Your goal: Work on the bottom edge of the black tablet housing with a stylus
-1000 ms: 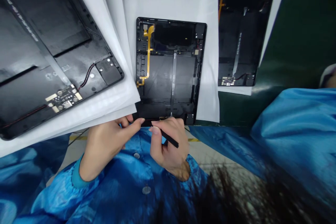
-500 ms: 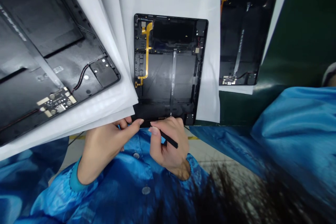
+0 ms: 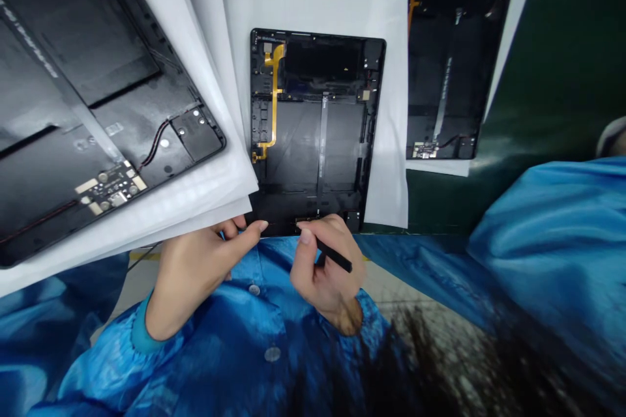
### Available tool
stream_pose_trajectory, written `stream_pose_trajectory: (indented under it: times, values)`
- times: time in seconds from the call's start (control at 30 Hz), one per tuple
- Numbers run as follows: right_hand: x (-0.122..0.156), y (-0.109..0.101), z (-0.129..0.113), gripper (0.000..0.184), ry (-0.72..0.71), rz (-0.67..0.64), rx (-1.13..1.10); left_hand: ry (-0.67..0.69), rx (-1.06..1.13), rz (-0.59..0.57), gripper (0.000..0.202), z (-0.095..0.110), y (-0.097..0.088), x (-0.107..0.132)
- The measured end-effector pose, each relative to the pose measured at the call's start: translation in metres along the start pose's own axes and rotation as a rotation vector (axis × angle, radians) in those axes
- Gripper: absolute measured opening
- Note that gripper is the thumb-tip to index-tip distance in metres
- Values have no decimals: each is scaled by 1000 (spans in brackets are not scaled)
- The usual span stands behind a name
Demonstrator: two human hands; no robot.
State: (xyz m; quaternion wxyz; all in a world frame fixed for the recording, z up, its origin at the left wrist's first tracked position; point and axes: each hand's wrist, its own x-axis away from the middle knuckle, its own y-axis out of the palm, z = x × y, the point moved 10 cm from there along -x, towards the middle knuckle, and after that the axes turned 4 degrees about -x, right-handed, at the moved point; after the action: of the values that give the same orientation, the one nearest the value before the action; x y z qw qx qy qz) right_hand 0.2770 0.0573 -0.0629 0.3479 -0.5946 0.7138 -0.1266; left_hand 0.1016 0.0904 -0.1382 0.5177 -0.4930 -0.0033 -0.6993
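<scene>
An opened black tablet back cover (image 3: 293,143) lies before me, with a gold ribbon cable (image 3: 274,98) at its left and a grey flat cable (image 3: 322,150) running down its middle. My left hand (image 3: 205,260) grips the cover's near left edge, thumb on top and fingers curled at the rim, partly hidden. Between the thumb and fingers of my right hand (image 3: 330,260) is a thin black stick (image 3: 335,255), held tilted. Its working end is hidden by the fingers, close to the small circuit board (image 3: 302,221) at the near edge.
Another back cover (image 3: 147,104) lies at the left on stacked white sheets (image 3: 215,186), overlapping my work area. A third cover (image 3: 450,65) rests at the right on the green mat (image 3: 548,91). A person's blue sleeve (image 3: 562,208) is near on the right.
My right hand has shifted a little to the right along the near edge with the black stick. More of the small circuit board shows. My left hand stays in place.
</scene>
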Motion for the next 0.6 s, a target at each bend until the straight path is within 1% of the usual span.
stream_pose_trajectory:
  times: [0.07,0.13,0.27,0.37,0.47,0.6]
  values:
    - [0,-1,1,25,-11,-26,-37,58,-5,6,46,4,-1,0]
    - [0,-1,1,26,-14,-69,-88,75,-12,-11,48,3,0,-1]
    - [-2,-4,-1,32,1,-113,-207,127,35,-91,48,2,4,1]
    - [-1,-1,-3,31,-10,-149,-235,175,86,-143,44,5,7,3]
    - [-1,2,-5,25,-44,-152,-269,191,102,-137,40,7,6,3]
    - [-5,8,-8,21,-88,-146,-262,184,83,-95,43,5,6,2]
